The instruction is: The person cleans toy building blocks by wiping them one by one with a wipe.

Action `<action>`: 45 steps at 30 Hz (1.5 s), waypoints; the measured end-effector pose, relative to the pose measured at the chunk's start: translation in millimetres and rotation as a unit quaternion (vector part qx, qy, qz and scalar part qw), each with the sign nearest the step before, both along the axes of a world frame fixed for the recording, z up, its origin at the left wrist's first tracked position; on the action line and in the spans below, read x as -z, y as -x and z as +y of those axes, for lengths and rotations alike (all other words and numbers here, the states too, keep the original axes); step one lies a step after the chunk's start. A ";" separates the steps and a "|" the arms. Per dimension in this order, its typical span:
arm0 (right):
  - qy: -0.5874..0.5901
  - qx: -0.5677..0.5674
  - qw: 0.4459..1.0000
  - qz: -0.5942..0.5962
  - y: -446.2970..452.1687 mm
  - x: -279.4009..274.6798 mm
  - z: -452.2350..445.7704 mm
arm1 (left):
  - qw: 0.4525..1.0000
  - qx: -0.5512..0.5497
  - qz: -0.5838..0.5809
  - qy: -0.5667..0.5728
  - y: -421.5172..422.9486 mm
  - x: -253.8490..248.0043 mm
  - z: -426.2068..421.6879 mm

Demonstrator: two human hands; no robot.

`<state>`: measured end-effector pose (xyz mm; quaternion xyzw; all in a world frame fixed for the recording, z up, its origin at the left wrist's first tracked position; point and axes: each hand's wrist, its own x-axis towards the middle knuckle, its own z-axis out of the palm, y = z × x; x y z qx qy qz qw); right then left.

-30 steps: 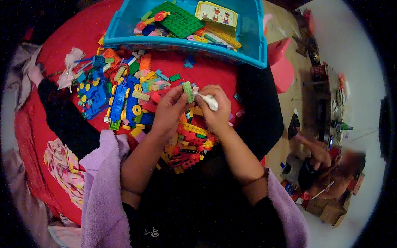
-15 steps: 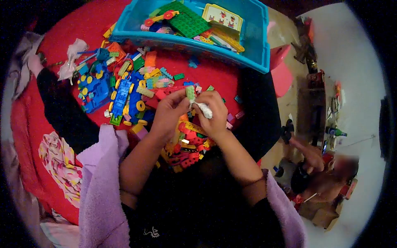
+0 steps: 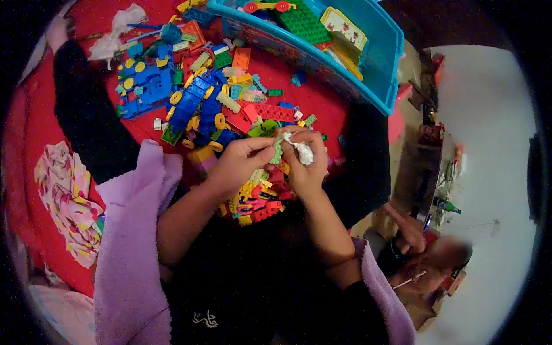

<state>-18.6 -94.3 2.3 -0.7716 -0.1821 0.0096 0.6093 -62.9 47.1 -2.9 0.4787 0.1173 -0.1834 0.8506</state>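
Note:
My left hand point(image 3: 244, 164) pinches a light green brick point(image 3: 278, 150) between thumb and fingers. My right hand point(image 3: 307, 167) is closed round a crumpled white cloth point(image 3: 303, 153), whose tip touches the green brick. Below and behind both hands lies a heap of red and yellow bricks point(image 3: 253, 198). Beyond my left hand are blue toy pieces with yellow wheels point(image 3: 191, 100) and a long red brick point(image 3: 275, 111).
A blue bin point(image 3: 310, 49) with a green baseplate point(image 3: 302, 22) stands at the top. A white lacy item point(image 3: 122, 27) and a patterned cloth point(image 3: 68, 198) lie on the left. Another person point(image 3: 420, 261) is at the lower right, beyond the red surface.
The view has turned, so the bin sits further right. The green brick is tilted differently in my left hand, with the white cloth against its upper part.

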 end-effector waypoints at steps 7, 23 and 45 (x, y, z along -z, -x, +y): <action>-0.093 0.118 0.965 0.216 -7.9 -19.1 9.7 | 0.994 -0.047 -0.020 0.100 1.3 3.8 -0.3; 0.171 0.056 0.982 0.049 -5.9 -19.9 28.9 | 0.994 -0.064 -0.061 -0.059 4.2 11.1 6.0; 0.127 0.096 0.987 0.012 11.3 -19.3 17.5 | 0.993 -0.057 -0.098 0.010 4.7 1.6 -3.1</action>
